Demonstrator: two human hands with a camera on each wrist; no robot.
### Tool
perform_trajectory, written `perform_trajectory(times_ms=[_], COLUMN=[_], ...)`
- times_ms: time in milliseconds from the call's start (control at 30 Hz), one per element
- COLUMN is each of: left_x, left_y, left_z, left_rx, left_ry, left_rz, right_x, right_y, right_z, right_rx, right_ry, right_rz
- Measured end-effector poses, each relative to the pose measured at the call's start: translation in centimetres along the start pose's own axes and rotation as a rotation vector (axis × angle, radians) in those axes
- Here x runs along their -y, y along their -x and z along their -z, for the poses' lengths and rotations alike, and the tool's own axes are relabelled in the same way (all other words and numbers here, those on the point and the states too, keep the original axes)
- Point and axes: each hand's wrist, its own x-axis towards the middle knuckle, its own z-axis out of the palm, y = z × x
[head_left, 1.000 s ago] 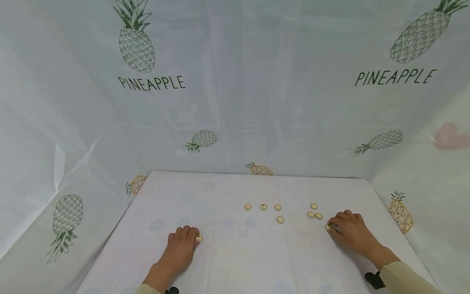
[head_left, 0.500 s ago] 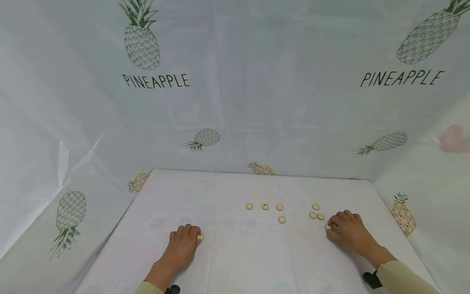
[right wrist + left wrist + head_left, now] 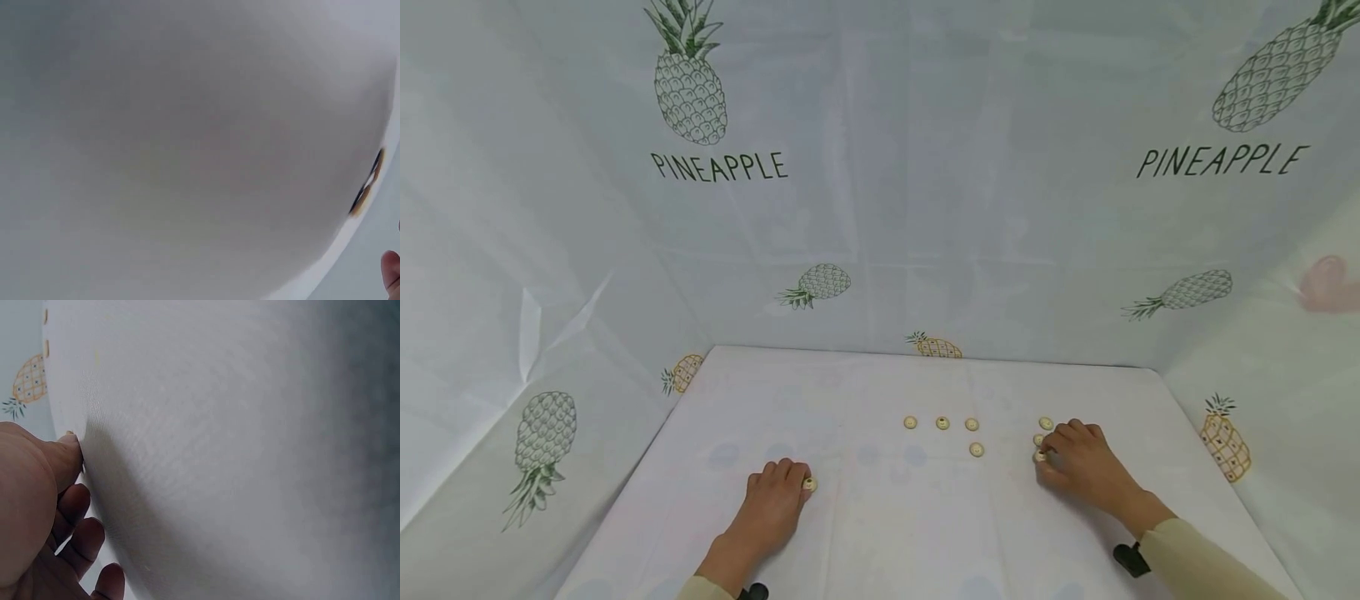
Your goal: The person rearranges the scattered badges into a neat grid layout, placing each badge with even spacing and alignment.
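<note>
At the left of the table, my left hand (image 3: pixel 771 502) pinches a round cream-coloured button (image 3: pixel 809 483) by its edge, and its face shows past the fingertips. The left wrist view shows the thumb (image 3: pixel 65 456) right at the cloth with the other fingers loosely bent. On the right side, my right hand (image 3: pixel 1086 462) holds a similar button (image 3: pixel 1040 457) between thumb and fingers, low over the cloth. Just beyond its fingertips lie a button (image 3: pixel 1046 423) and another button (image 3: pixel 1038 439). A third one of that group is hidden by the hand.
Three buttons lie in a row near the middle, among them a button (image 3: pixel 942 423) with a dark hole. One more button (image 3: pixel 976 450) sits in front of the row's right end. White pineapple-print sheeting (image 3: pixel 925 208) rises behind the white-covered table (image 3: pixel 895 533).
My right hand has moved left with its button, up to the right-hand group, and now covers one of those buttons. The left hand stays in place with its button.
</note>
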Motion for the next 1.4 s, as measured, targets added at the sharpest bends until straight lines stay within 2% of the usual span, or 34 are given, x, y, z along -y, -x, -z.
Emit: perform_trajectory(times_ms=[267,667,1200,1400], left_x=[-0.1,0.0,-0.3,0.1], left_y=[0.0,-0.1,-0.1,0.0], left_z=[0.0,0.0,0.4,0.0], left_rx=[-0.008,-0.005,0.016,0.021], left_ry=[0.002,0.007,0.021,0.021], left_rz=[-0.004,-0.002,0.014,0.012], right_x=[2.7,6.1,9.4,10.0], right_y=[-2.4,-5.6,-8.1,-8.6], right_z=[-0.6,-2.3,-3.2,-3.5], right_rx=[0.008,-0.089,-0.021,-0.001], right_ry=[-0.009,-0.058,-0.120,-0.093], right_rz=[0.044,0.164,0.189,0.187])
